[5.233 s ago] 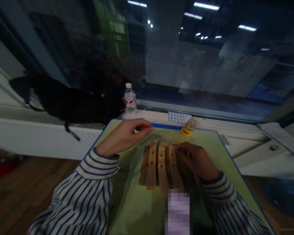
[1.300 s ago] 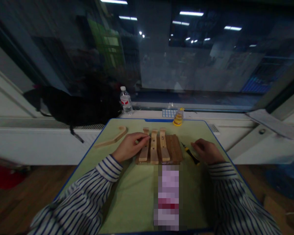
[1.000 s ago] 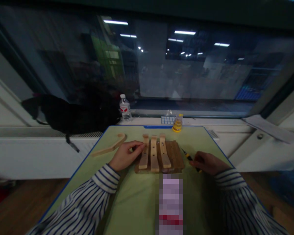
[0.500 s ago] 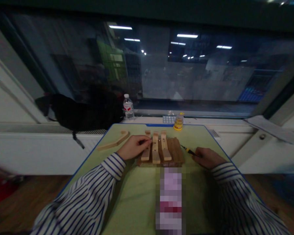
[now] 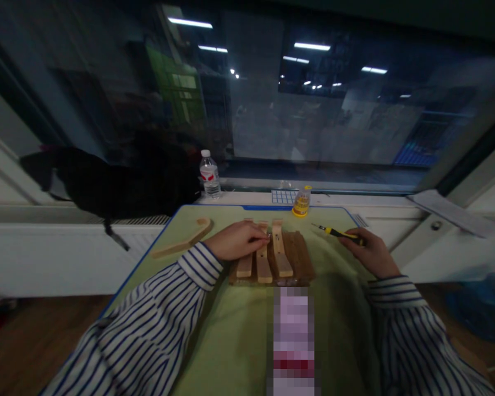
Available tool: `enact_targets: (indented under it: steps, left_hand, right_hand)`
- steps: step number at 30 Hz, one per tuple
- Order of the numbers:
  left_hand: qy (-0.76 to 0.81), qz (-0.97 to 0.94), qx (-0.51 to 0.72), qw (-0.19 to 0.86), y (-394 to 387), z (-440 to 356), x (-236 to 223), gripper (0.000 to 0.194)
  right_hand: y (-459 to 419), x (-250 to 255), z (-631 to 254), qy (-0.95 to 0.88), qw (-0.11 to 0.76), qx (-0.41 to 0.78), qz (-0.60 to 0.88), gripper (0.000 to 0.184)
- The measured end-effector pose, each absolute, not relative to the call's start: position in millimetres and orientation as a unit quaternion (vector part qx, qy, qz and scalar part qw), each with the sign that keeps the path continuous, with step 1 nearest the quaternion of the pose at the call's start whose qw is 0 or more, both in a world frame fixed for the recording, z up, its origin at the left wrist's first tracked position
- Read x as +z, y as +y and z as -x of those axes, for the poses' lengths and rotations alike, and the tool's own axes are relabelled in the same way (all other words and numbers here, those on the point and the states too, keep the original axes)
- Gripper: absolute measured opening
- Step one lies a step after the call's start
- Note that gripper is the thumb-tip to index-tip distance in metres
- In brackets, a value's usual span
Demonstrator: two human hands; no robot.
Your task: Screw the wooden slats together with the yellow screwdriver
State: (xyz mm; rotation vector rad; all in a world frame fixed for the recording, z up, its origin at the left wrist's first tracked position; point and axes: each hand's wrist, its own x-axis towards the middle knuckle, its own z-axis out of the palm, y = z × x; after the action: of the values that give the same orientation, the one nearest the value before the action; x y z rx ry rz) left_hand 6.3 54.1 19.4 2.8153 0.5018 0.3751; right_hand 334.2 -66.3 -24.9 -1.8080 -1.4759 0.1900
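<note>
My right hand (image 5: pixel 373 252) is closed around a black and yellow screwdriver (image 5: pixel 334 232), its thin tip pointing left over the table. My left hand (image 5: pixel 241 240) reaches across the brown wooden board (image 5: pixel 300 253), thumb and fingertips pinched together at the middle hook. Whatever the pinch holds is too small to make out. Three pale curved wooden hooks lie side by side on the board: the left hook (image 5: pixel 244 268), partly covered by my hand, the middle hook (image 5: pixel 264 270) and the right hook (image 5: pixel 281 253). Small dark holes or screws show on them.
Another curved wooden piece (image 5: pixel 181 243) lies on the green table (image 5: pixel 226 330) at the left. A clear container with a yellow base (image 5: pixel 301 203) stands at the far edge. Behind, a water bottle (image 5: pixel 210 176) and a black bag (image 5: pixel 119 184) are by the window.
My left hand has moved right, from the left hook to the middle one. My right hand has lifted away to the right and farther back with the screwdriver. The view has shifted slightly.
</note>
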Motion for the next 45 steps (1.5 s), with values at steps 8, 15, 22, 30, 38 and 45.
enact_targets:
  steps: [8,15,22,30,38,45]
  left_hand:
    - [0.174,-0.966,0.125,0.145,39,-9,18,0.027]
    - [0.179,-0.965,0.127,0.144,38,-14,19,0.026]
    - [0.174,-0.967,0.123,0.139,46,-13,9,0.028]
    - [0.183,-0.962,0.124,0.159,45,-13,5,0.028]
    - [0.188,-0.959,0.124,0.173,41,-14,7,0.028]
    - [0.191,-0.962,0.121,0.156,42,-14,5,0.027]
  right_hand:
    - [-61,37,-308,-0.589,0.450,0.075,0.668,0.034]
    - [-38,91,-253,-0.684,0.439,0.014,0.582,0.028]
    - [-17,68,-234,-0.687,0.481,-0.001,0.545,0.040]
    - [-18,66,-235,-0.714,0.458,0.023,0.530,0.039]
    - [-18,63,-224,-0.732,0.437,0.062,0.519,0.036]
    - [-15,55,-216,-0.747,0.399,0.091,0.525,0.034]
